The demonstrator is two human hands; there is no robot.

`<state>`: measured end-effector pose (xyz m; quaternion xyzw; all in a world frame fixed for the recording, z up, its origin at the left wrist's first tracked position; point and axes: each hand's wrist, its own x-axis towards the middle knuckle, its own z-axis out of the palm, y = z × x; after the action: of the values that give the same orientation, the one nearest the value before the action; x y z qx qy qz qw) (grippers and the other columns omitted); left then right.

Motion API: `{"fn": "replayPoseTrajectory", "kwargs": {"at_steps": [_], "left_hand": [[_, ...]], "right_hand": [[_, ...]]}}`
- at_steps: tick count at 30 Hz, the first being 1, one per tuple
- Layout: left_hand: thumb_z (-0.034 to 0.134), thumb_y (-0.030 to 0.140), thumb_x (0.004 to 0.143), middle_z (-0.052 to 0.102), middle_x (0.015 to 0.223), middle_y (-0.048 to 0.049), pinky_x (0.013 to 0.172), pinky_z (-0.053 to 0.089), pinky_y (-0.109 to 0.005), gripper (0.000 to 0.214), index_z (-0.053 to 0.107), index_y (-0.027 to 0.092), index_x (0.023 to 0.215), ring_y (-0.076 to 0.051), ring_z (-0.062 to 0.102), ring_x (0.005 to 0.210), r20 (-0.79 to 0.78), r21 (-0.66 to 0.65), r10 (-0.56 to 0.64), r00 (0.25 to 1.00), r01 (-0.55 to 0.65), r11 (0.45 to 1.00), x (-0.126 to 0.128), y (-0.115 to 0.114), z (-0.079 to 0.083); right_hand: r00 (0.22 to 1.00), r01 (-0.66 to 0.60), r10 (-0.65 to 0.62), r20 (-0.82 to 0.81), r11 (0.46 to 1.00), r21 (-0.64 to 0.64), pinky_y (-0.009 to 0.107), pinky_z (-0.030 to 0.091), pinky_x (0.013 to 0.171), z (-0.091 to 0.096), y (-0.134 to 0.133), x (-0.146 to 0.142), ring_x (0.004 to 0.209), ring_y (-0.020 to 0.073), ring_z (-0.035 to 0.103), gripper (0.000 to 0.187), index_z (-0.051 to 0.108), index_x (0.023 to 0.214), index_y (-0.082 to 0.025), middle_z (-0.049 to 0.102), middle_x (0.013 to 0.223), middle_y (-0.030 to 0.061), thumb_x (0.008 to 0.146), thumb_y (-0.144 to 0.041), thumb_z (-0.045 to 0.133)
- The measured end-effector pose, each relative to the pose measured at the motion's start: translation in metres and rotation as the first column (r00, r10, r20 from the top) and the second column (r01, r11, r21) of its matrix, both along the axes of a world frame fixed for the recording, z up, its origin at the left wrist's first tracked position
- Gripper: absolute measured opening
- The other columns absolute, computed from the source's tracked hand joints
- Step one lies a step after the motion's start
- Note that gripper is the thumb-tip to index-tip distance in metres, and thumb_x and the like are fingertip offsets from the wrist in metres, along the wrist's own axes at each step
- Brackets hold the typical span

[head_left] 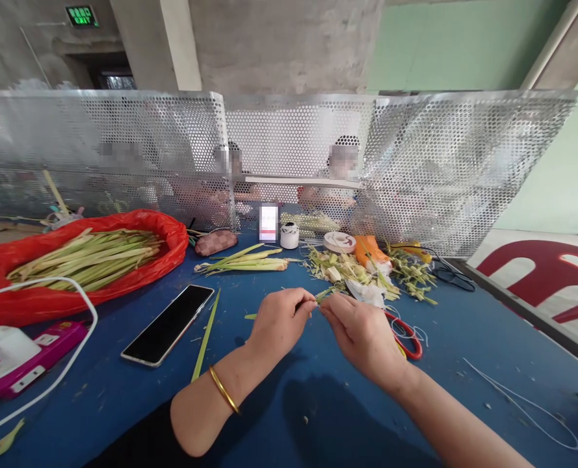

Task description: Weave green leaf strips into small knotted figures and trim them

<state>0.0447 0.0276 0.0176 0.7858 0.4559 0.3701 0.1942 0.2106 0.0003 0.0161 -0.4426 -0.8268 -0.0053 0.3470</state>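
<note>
My left hand (279,320), with a gold bangle on its wrist, is closed in a pinch above the blue table. Close beside it, my right hand (363,331) is closed too, its fingertips nearly meeting the left ones. A small piece of green leaf (322,294) shows at the fingertips; most of it is hidden by the fingers. Just beyond my right hand lie scissors with red handles (417,339), partly covered by the hand, and thin pale string. A long green leaf strip (205,335) rests left of my left forearm.
A red plastic bag (171,224) full of long green stalks stands at left, near a phone (169,325) and a purple power strip (49,354). Stalks (249,261), a tape roll (339,242) and leaf scraps (335,266) lie ahead. Behind a perforated metal screen (293,130) sit people.
</note>
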Motion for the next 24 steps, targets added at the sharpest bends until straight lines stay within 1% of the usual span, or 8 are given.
{"fn": "replayPoseTrajectory", "kwargs": {"at_steps": [3, 6, 10, 13, 15, 19, 22, 24], "left_hand": [[0.056, 0.021, 0.083, 0.073, 0.080, -0.0020, 0.066, 0.042, -0.025, 0.016, 0.071, 0.022, 0.080, -0.018, 0.065, 0.076, -0.090, -0.016, -0.129, 0.988, 0.128, 0.992, 0.000, -0.002, 0.002], [0.059, 0.018, 0.080, 0.072, 0.074, -0.0013, 0.065, 0.043, -0.024, 0.014, 0.073, 0.022, 0.077, -0.016, 0.065, 0.070, -0.073, -0.128, -0.260, 0.963, 0.249, 0.960, 0.001, -0.005, 0.005], [0.062, 0.023, 0.079, 0.069, 0.067, -0.0007, 0.058, 0.044, -0.021, 0.012, 0.073, 0.020, 0.076, -0.014, 0.062, 0.060, 0.128, -0.258, -0.305, 0.944, 0.329, 0.908, 0.002, -0.007, 0.008], [0.059, 0.024, 0.080, 0.068, 0.067, -0.0005, 0.056, 0.044, -0.020, 0.013, 0.071, 0.019, 0.077, -0.012, 0.058, 0.057, 0.199, -0.215, -0.218, 0.955, 0.260, 0.941, 0.002, -0.006, 0.008], [0.057, 0.024, 0.083, 0.068, 0.068, -0.0003, 0.058, 0.043, -0.020, 0.015, 0.070, 0.020, 0.078, -0.012, 0.057, 0.058, 0.195, -0.140, -0.145, 0.970, 0.174, 0.975, 0.001, -0.003, 0.007], [0.055, 0.024, 0.085, 0.071, 0.077, -0.0017, 0.066, 0.044, -0.022, 0.016, 0.069, 0.022, 0.081, -0.015, 0.062, 0.070, 0.176, 0.005, 0.008, 0.984, -0.009, 1.000, -0.002, 0.002, 0.003], [0.055, 0.026, 0.086, 0.073, 0.084, -0.0025, 0.069, 0.046, -0.023, 0.016, 0.070, 0.023, 0.086, -0.017, 0.065, 0.077, 0.184, 0.024, 0.043, 0.982, -0.049, 0.999, -0.004, 0.004, 0.002], [0.055, 0.026, 0.085, 0.074, 0.087, -0.0027, 0.070, 0.046, -0.023, 0.016, 0.071, 0.023, 0.089, -0.018, 0.066, 0.079, 0.195, 0.004, 0.042, 0.980, -0.044, 0.999, -0.004, 0.004, 0.002]], "right_hand": [[1.000, 0.005, -0.005, 0.000, 0.999, -0.036, 0.025, 0.030, 0.054, 0.004, 0.005, 0.010, 0.061, 0.0148, 0.051, 0.024, 0.055, 0.077, -0.020, 0.058, 0.074, 0.0030, 0.095, -0.022, 0.039], [0.992, -0.054, 0.028, -0.122, 0.976, -0.209, 0.025, 0.033, 0.057, 0.008, 0.012, 0.019, 0.065, 0.0148, 0.050, 0.024, 0.056, 0.070, -0.020, 0.057, 0.072, 0.0015, 0.092, -0.027, 0.046], [0.893, -0.313, 0.056, -0.448, 0.791, -0.526, 0.024, 0.032, 0.054, 0.003, 0.024, 0.025, 0.059, 0.0126, 0.043, 0.030, 0.056, 0.064, -0.019, 0.051, 0.062, -0.0022, 0.085, -0.040, 0.056], [0.793, -0.408, -0.057, -0.606, 0.689, -0.599, 0.023, 0.022, 0.046, -0.008, 0.029, 0.020, 0.047, 0.0095, 0.028, 0.033, 0.053, 0.065, -0.020, 0.036, 0.052, -0.0073, 0.082, -0.047, 0.059], [0.803, -0.354, -0.077, -0.591, 0.736, -0.577, 0.024, 0.020, 0.044, -0.015, 0.028, 0.012, 0.045, 0.0099, 0.026, 0.031, 0.054, 0.067, -0.020, 0.033, 0.050, -0.0077, 0.085, -0.046, 0.054], [0.940, -0.119, -0.003, -0.341, 0.933, -0.339, 0.026, 0.033, 0.054, -0.021, 0.013, -0.005, 0.058, 0.0148, 0.047, 0.028, 0.051, 0.073, -0.021, 0.052, 0.065, -0.0001, 0.095, -0.034, 0.039], [0.986, -0.026, 0.006, -0.165, 0.992, -0.124, 0.027, 0.034, 0.053, -0.019, 0.000, -0.014, 0.058, 0.0157, 0.048, 0.022, 0.050, 0.079, -0.022, 0.053, 0.072, 0.0026, 0.096, -0.025, 0.036], [0.982, -0.063, 0.064, -0.176, 0.998, 0.009, 0.028, 0.040, 0.059, -0.017, -0.006, -0.016, 0.070, 0.0179, 0.054, 0.020, 0.053, 0.083, -0.021, 0.055, 0.088, 0.0076, 0.096, -0.020, 0.038]]}}
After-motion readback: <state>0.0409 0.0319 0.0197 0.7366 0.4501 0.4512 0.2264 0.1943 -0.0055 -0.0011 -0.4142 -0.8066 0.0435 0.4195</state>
